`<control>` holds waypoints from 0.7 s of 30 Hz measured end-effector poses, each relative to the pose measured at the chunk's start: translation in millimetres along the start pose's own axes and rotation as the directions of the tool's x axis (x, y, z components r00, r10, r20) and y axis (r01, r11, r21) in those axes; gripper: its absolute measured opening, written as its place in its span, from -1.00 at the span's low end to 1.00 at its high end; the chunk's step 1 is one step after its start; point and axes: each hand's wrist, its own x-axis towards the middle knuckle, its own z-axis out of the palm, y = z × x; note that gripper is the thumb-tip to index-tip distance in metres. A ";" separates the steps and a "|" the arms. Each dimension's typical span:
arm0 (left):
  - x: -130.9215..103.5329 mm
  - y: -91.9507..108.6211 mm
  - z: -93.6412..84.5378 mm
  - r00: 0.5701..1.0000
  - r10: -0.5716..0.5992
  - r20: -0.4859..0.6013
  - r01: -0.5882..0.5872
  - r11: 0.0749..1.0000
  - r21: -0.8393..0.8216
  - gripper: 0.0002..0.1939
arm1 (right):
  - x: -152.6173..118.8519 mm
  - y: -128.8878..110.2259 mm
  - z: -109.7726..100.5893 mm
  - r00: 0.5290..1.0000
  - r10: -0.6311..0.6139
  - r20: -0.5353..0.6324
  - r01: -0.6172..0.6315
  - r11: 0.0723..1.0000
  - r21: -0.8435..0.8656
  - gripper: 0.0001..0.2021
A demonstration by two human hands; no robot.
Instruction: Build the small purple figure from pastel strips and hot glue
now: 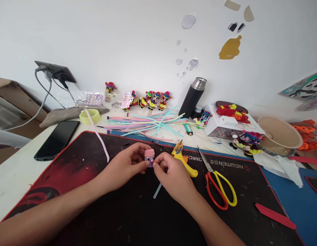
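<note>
Between my hands, above the dark desk mat [117, 212], is a small pink-topped purple figure [149, 154], apparently of fuzzy craft stems. My left hand [130, 160] is closed, its thumb and fingers gripping the figure from the left. At the figure's lower right side, the thumb and forefinger of my right hand [171, 174] are pinched together; whatever tiny part they hold is hidden. A pale translucent stick [157, 191] shows below my right hand. Just beyond that hand lies a yellow glue gun [185, 160], with red-and-yellow-handled scissors [216, 181] to its right.
Pastel pipe cleaners [145, 123] lie in a heap behind the mat, beside a black thermos [192, 97]. Several finished colourful figures [155, 99] stand along the wall. A phone [57, 140] rests at left, a white box [214, 128] and beige bowl [281, 131] at right.
</note>
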 end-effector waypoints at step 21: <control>-5.2 6.1 -3.8 0.979 0.202 0.024 -0.189 0.858 0.477 -0.86 | 0.9 -2.0 -0.3 0.996 -0.068 -0.062 0.067 0.998 -0.016 -0.92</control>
